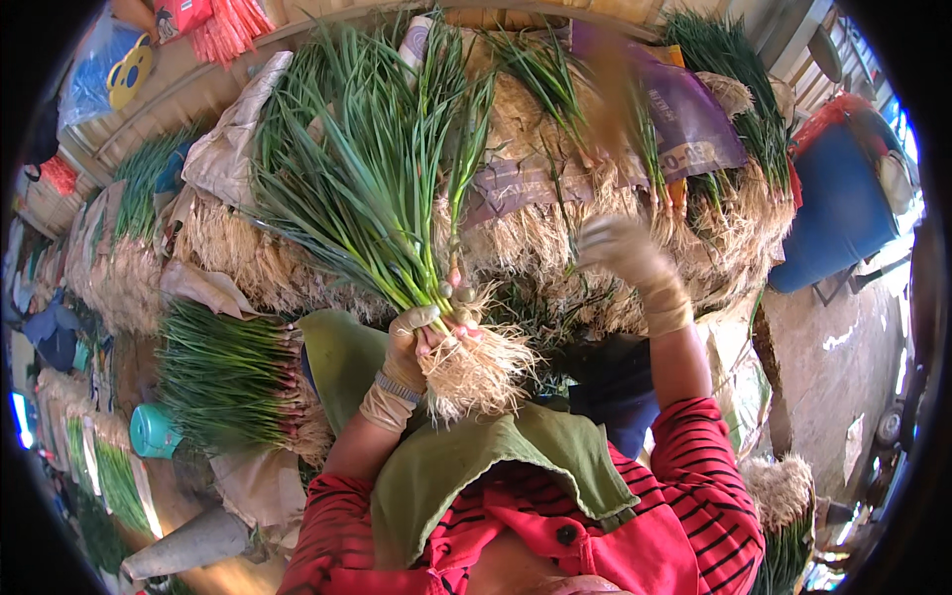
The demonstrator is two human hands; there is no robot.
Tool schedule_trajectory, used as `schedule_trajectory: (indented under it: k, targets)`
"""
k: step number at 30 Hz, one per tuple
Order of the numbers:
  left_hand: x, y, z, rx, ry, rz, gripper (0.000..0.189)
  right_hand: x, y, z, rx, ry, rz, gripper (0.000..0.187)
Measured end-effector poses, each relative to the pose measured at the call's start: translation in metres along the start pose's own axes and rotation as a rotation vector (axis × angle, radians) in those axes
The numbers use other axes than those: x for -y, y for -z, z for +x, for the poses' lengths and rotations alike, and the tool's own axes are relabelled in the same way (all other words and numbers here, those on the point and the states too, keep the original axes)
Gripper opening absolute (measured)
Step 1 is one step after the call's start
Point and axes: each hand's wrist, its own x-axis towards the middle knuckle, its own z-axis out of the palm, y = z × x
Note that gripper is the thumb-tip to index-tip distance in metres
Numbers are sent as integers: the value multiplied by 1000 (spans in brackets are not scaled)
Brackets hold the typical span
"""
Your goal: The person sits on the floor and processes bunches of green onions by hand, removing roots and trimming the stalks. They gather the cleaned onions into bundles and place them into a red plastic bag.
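My left hand (pixel 409 335), in a pale thin glove with a watch at the wrist, grips a bunch of green onions (pixel 424 260). Their reddish bulbs and tangled pale roots (pixel 476 372) hang toward my lap, and the long green leaves fan out away from me. My right hand (pixel 621 249), gloved too, is blurred over the front of a root-covered heap of green onions (pixel 535 238). Whether its fingers hold anything cannot be made out. Several loose green onions (pixel 651 156) lie on top of that heap, beside a purple printed sack (pixel 680 111).
Stacked green onions (pixel 230 379) lie to my left, near a teal container (pixel 155 431). A blue barrel (pixel 833 201) stands at the right, past the heap. An olive cloth (pixel 476 461) covers my lap. More bundles (pixel 777 491) rest at the lower right.
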Motion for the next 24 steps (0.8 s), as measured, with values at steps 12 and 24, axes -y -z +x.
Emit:
schedule_trajectory:
  k: [12, 24]
  targets:
    - [2, -26, -12, -23, -2, 2, 35, -41, -73, 89, -151, 310, -1256, 9]
    - [-5, -40, -21, 73, -118, -90, 35, -132, -96, 22, 638, -143, -1006, 29]
